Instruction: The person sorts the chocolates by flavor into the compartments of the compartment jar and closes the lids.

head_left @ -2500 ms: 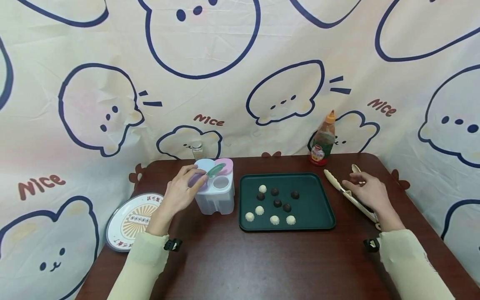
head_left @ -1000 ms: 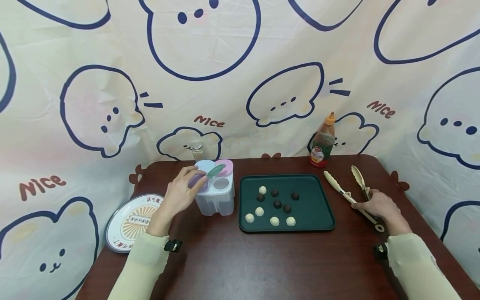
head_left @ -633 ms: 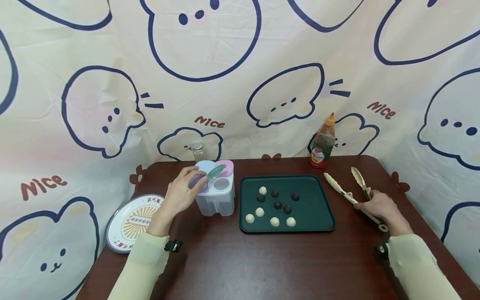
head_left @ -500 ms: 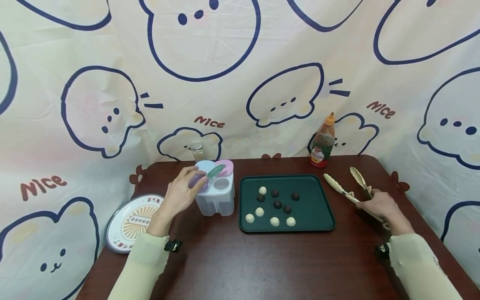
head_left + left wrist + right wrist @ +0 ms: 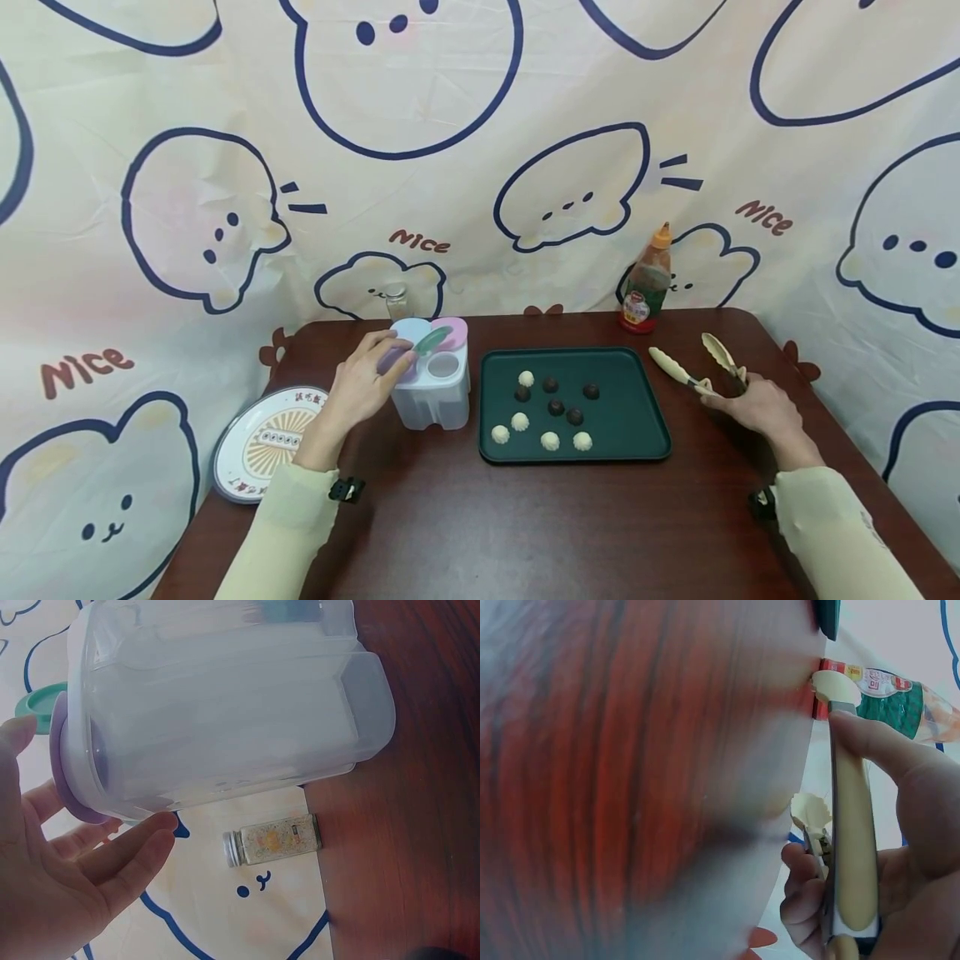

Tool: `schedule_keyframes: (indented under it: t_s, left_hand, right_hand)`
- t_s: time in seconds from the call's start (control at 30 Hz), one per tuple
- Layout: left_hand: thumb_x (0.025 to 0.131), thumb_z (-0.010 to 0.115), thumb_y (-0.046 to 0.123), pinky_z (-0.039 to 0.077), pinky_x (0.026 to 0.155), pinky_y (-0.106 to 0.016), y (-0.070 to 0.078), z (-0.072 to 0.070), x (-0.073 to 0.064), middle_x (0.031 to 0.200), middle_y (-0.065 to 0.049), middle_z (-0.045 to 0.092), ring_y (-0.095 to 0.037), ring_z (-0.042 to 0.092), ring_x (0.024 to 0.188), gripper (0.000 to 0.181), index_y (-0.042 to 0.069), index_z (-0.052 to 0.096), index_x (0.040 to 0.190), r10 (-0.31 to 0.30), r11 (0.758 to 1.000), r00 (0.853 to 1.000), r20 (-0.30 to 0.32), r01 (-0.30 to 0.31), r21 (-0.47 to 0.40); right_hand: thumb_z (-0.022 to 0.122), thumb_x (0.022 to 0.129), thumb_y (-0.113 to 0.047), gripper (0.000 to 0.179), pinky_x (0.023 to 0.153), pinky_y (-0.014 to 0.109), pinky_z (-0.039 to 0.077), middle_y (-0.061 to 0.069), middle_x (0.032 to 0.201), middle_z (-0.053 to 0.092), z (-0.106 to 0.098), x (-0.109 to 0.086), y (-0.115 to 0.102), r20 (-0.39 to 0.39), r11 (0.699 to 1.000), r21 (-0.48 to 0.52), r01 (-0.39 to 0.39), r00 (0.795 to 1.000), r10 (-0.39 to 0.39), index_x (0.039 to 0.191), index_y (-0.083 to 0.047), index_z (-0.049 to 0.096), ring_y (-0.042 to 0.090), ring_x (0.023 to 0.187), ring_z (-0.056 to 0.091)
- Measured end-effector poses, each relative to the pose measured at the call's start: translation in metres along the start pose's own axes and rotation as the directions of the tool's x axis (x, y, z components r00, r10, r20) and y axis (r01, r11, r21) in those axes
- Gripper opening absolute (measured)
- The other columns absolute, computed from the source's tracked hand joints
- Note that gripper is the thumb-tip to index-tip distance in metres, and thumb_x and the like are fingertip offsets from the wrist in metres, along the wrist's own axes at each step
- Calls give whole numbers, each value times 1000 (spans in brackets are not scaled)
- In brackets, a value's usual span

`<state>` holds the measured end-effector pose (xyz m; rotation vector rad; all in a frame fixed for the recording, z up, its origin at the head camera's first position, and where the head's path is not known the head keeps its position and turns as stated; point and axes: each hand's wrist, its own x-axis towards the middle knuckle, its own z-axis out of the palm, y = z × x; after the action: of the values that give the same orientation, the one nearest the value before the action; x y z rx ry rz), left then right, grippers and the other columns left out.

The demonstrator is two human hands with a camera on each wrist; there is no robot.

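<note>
My left hand (image 5: 363, 379) holds the top of a translucent storage box (image 5: 431, 406) with several lidded compartments. Its fingers curve around the purple lid (image 5: 60, 761) in the left wrist view, and its thumb reaches up by a green lid (image 5: 43, 701), which stands tilted up in the head view. On the right, my right hand (image 5: 761, 408) grips kitchen tongs (image 5: 678, 368) with cream scalloped tips. Their arms are spread apart, one handle (image 5: 855, 840) lying along the thumb and the other arm by the fingers; the hinge end is hidden in the head view.
A dark green tray (image 5: 630, 442) carries several white and dark brown candy-like pieces. Behind it stands a sauce bottle (image 5: 647, 287). A small glass seasoning jar (image 5: 277, 841) stands behind the box. A round patterned plate (image 5: 262, 442) lies at left, by the wooden table's edge.
My right hand has come down from over the tongs and grasped them by the handles; the tongs have shifted slightly, their hinge end now covered. My left hand stays in place.
</note>
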<state>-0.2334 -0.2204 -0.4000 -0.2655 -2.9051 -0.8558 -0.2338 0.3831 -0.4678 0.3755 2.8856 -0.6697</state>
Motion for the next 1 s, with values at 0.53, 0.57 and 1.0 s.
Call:
schedule_keyframes:
  t_s: [0.53,0.57,1.0]
  left_hand:
    - [96,37,69,19,113,-75,0,0,0,159,-10,34,-41,36,145,65,23,55,138,-9,1000,1000,7,9,9]
    - [96,37,69,19,113,-75,0,0,0,159,-10,34,-41,36,145,65,23,55,138,-10,1000,1000,7,10,9]
    - [96,38,70,19,113,-74,1,-1,1,159,-9,35,-41,35,145,65,23,55,138,-26,1000,1000,10,26,4]
  right_hand:
    - [61,83,-73,115,92,73,40,45,140,37,0,-6,-2,-78,995,-7,104,991,-104,146,17,27,59,116,44]
    - [62,83,-73,115,92,72,41,45,140,37,0,-7,-2,-79,995,-1,104,991,-103,147,16,27,58,116,44]
    - [66,78,-74,117,96,70,40,45,138,42,3,-8,-15,-138,992,29,121,984,-116,145,16,33,57,117,44]
